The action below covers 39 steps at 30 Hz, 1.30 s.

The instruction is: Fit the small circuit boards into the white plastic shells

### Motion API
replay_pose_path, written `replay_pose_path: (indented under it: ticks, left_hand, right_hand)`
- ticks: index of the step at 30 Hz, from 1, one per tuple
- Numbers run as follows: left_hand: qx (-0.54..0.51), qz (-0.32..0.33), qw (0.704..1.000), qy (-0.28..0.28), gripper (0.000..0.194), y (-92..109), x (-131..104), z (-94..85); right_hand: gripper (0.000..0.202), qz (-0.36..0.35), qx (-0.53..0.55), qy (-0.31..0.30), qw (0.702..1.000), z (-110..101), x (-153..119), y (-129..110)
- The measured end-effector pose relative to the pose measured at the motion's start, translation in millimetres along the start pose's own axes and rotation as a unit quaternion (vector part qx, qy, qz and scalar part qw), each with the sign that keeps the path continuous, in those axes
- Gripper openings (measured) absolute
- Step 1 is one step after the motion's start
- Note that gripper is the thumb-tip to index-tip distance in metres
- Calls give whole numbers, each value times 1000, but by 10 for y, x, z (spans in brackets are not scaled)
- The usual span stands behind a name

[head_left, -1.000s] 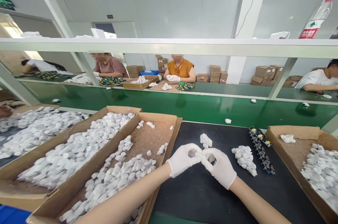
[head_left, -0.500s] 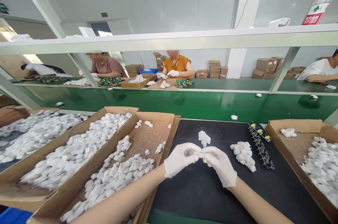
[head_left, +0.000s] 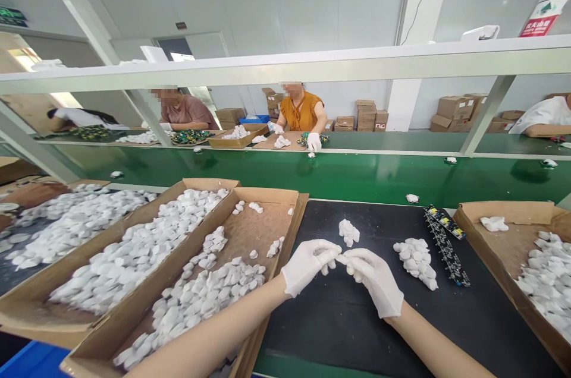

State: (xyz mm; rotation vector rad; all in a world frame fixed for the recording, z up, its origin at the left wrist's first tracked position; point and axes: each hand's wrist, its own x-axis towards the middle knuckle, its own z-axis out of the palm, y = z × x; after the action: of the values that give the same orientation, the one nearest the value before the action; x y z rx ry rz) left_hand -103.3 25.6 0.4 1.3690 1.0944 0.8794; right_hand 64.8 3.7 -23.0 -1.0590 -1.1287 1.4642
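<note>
- Between your two hands, above the black mat [head_left: 339,330], is a small white piece [head_left: 341,259], mostly hidden by your gloves.
- Your left hand [head_left: 310,267] has thumb and fingers pinched together on it; your right hand [head_left: 373,282] grips its other side the same way. White against white, its outline is hard to tell.
- Just beyond your fingers, a small white cluster [head_left: 349,232] lies on the mat; farther right is a larger white pile [head_left: 417,262].
- Right of that pile lie two strips of circuit boards [head_left: 446,250], one crossing the other's far end.
- To your left, the near cardboard tray [head_left: 263,223] holds white pieces [head_left: 209,295] heaped toward you, with small scattered groups at its far end. Your left forearm [head_left: 218,333] crosses above it.
- Alongside, the left cardboard tray [head_left: 57,330] is thickly covered with similar pieces.
- To your right, the right cardboard tray [head_left: 499,247] has a heap toward its right side and one separate clump near its far left corner.
- At far left, a loose heap [head_left: 75,220] spreads beside a co-worker's hand [head_left: 38,194].
- Across the green belt [head_left: 357,173], a shallow brown tray [head_left: 227,143] holds white pieces; another co-worker's gloved hand [head_left: 314,141] reaches down at the belt's far edge.
</note>
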Motion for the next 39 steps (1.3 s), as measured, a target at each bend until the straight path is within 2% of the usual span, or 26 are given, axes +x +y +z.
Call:
replay_pose_path:
  ticks: [3, 6, 9, 13, 15, 17, 18, 20, 22, 24, 27, 31, 34, 37, 39]
  left_hand:
    - [13, 1, 1000, 13, 34, -20, 28, -37]
    - [48, 18, 997, 54, 34, -78, 72, -95]
    - [106, 49, 989, 95, 30, -151, 100, -124]
    - [181, 111, 972, 105, 29, -167, 50, -96]
    - [232, 190, 951, 80, 34, -130, -1, -71]
    - [292, 281, 914, 37, 38, -84, -52, -48]
    - [321, 313, 894, 17, 38, -64, -74, -37]
    - [363, 338, 869, 0, 34, -39, -107, -17]
    - [380, 338, 861, 10, 24, -35, -124, -2]
    - [368, 336, 867, 24, 18, -42, -131, 6]
    - [307, 318, 897, 25, 15, -53, -130, 11]
    - [188, 237, 953, -1, 13, -50, -122, 16]
    - [92, 153, 984, -17, 17, -35, -114, 14]
    - [11, 89, 996, -24, 21, -22, -96, 4]
    - [6, 62, 998, 1, 24, -33, -65, -9]
  right_hand:
    - [27, 7, 8, 15, 1000, -16, 9, 4]
    - [30, 2, 24, 34, 999, -37, 21, 0]
    - [33, -13, 23, 47, 999, -35, 22, -5]
    - [32, -23, -23, 47, 998, 12, 4, -7]
    - [30, -26, -44, 39, 998, 32, -5, -2]
    - [30, -27, -54, 25, 998, 41, -14, 6]
    - [31, -26, -57, 15, 998, 42, -19, 9]
    - [32, -24, -62, -10, 998, 45, -35, 10]
    - [33, -35, -71, -36, 996, 53, -55, 1]
    - [32, -47, -85, -54, 994, 65, -75, -18]
    - [30, -46, -92, -72, 992, 69, -88, -49]
    - [29, -19, -59, -88, 994, 39, -67, -43]
    - [24, 6, -2, -97, 995, 22, -45, -5]
    - [18, 21, 47, -100, 994, 21, -35, 16]
    - [18, 25, 66, -98, 993, 21, -34, 12]
